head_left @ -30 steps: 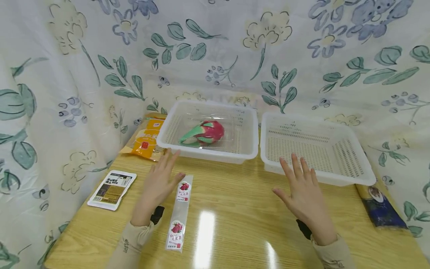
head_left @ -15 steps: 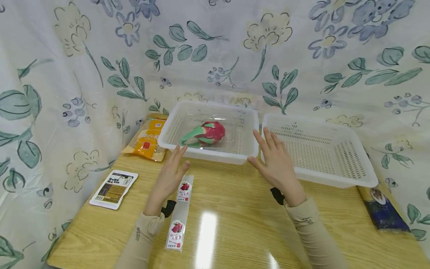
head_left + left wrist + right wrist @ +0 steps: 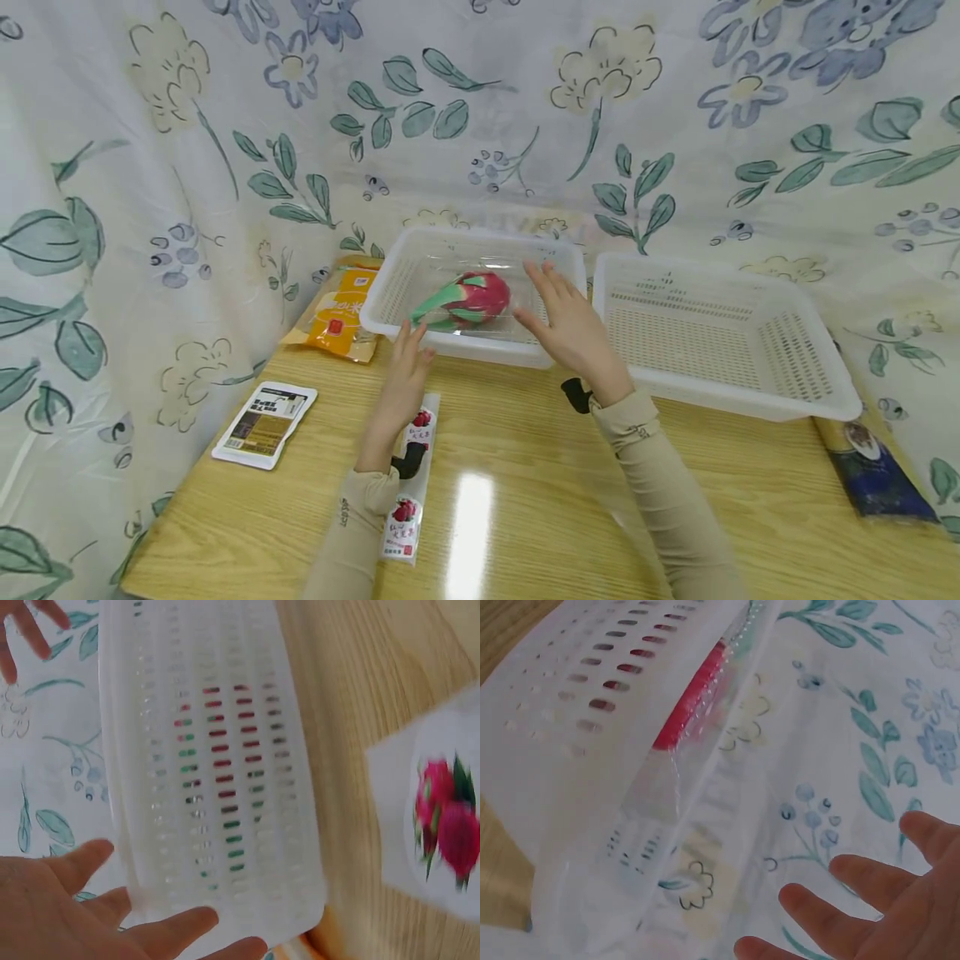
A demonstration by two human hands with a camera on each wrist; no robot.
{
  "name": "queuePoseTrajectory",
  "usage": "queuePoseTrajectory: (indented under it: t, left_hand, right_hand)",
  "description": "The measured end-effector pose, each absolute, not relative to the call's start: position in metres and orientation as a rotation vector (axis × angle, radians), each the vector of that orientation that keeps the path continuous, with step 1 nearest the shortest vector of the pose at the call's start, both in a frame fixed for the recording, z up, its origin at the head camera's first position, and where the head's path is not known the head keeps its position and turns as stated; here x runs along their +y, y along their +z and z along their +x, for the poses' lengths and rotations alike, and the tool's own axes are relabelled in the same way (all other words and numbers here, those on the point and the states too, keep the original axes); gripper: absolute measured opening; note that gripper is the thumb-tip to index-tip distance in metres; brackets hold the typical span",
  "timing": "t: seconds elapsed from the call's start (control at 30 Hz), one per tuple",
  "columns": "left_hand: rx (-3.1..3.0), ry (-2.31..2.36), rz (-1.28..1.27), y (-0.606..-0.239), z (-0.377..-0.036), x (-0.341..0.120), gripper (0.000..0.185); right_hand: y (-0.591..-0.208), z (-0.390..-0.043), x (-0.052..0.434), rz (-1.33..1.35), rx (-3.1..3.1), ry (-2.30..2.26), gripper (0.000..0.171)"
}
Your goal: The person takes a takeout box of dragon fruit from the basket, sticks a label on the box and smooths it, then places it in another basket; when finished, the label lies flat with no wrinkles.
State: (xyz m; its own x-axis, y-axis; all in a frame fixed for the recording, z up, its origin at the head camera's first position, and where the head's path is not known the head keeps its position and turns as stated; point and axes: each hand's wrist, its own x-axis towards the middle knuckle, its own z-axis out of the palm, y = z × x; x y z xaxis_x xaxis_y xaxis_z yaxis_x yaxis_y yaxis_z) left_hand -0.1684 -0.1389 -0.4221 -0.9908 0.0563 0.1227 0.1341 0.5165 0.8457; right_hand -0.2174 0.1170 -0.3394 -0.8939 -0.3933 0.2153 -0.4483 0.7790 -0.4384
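Observation:
A dragon fruit, pink with long green scales, lies in a clear plastic box inside the left white basket. My left hand is at that basket's front left edge with its fingers stretched out, holding nothing. Over the right side of the same basket reaches my right hand, fingers spread and empty. In the left wrist view the fruit's red and green show through the slots of the basket wall. Beneath my left wrist lies a strip of dragon fruit labels, partly hidden by the hand.
A second white basket stands at the right. An orange food packet lies left of the baskets, with a white-edged pouch nearer the front left. A dark blue packet sits at the far right. A floral curtain hangs behind.
My right hand has moved left from in front of the right basket to over the left one. My left hand has shifted slightly right and forward. The fruit stays in its box.

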Motion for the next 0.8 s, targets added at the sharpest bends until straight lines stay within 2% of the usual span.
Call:
queuePoseTrajectory:
  t: [0.2, 0.37, 0.57, 0.8]
  left_hand:
    - [-2.565, -1.605, -0.061, -0.426, -0.176, -0.125, 0.077]
    - [-2.468, -1.65, 0.021, -0.428, -0.181, -0.115, 0.088]
    - [-2.409, -1.653, 0.112, -0.43, -0.185, -0.109, 0.08]
    - [-2.393, -1.686, 0.116, -0.429, -0.185, -0.107, 0.073]
  right_hand:
    - [-0.342, -0.239, 0.106, 0.685, -2.895, 0.916, 0.095]
    - [-0.342, -0.261, 0.095, 0.678, -2.923, 1.081, 0.08]
    - [-0.342, -0.288, 0.087, 0.619, -2.986, 1.256, 0.069]
    - [-0.349, -0.313, 0.086, 0.519, -3.036, 1.457, 0.068]
